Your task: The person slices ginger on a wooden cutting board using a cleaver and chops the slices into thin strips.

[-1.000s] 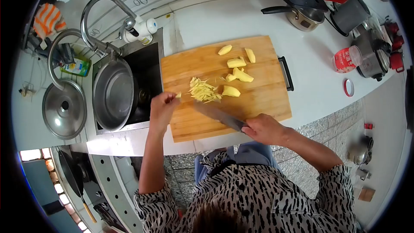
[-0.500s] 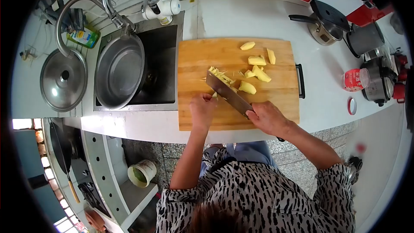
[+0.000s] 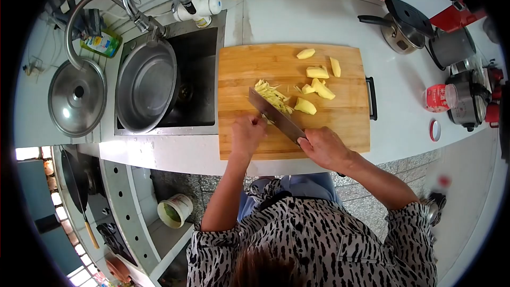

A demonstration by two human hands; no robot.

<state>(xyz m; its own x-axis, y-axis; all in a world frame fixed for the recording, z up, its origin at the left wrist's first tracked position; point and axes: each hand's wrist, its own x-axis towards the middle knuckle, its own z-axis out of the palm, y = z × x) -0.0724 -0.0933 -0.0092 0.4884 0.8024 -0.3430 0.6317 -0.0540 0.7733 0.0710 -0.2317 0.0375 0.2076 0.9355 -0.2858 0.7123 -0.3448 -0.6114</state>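
My right hand (image 3: 326, 148) is wrapped round the handle of a kitchen cleaver (image 3: 276, 116), whose blade slants up and left across the wooden cutting board (image 3: 249, 62). My left hand (image 3: 246, 137) has its fingers curled at the near side of the blade, pressing on a small piece of peeled ginger (image 3: 268, 120) that is mostly hidden. Beyond the blade lies a heap of thin ginger shreds (image 3: 271, 93). Several peeled ginger chunks (image 3: 305, 106) rest on the right half of the board.
Left of the board is a sink (image 3: 199, 53) holding a metal basin (image 3: 146, 85). A pot lid (image 3: 77, 95) lies farther left. At the right stand a saucepan (image 3: 401, 40), a red-labelled jar (image 3: 438, 98) and its loose lid (image 3: 435, 130).
The cleaver and both hands have shifted slightly left. More of the ginger shreds show beyond the blade.
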